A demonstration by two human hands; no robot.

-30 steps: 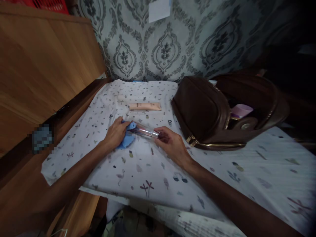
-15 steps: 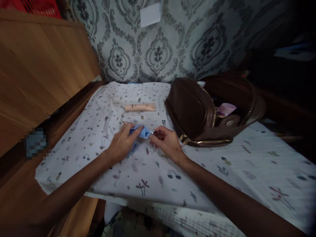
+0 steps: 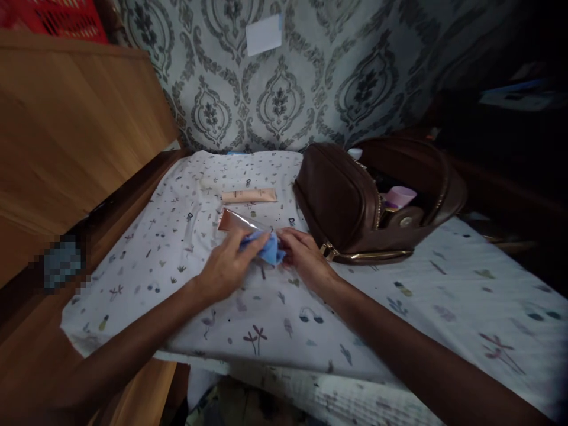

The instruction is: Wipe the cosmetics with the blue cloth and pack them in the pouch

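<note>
Head view: shiny tube [image 3: 234, 219] pinched in the right hand [image 3: 308, 260] slants past blue cloth [image 3: 268, 249] clutched by left hand [image 3: 225, 266].

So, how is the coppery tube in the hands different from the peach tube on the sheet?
The coppery tube looks shiny; the peach tube looks pale and duller.
The coppery tube is in the hands, partly covered by a blue cloth; the peach tube lies untouched, fully visible.
Both are long and slim.

Beige squeeze tube [image 3: 249, 196] lies beyond my left hand [image 3: 223, 267], open brown zip bag [image 3: 335, 198] beyond my right hand [image 3: 310, 260], both on white printed sheet [image 3: 275, 319].
</note>
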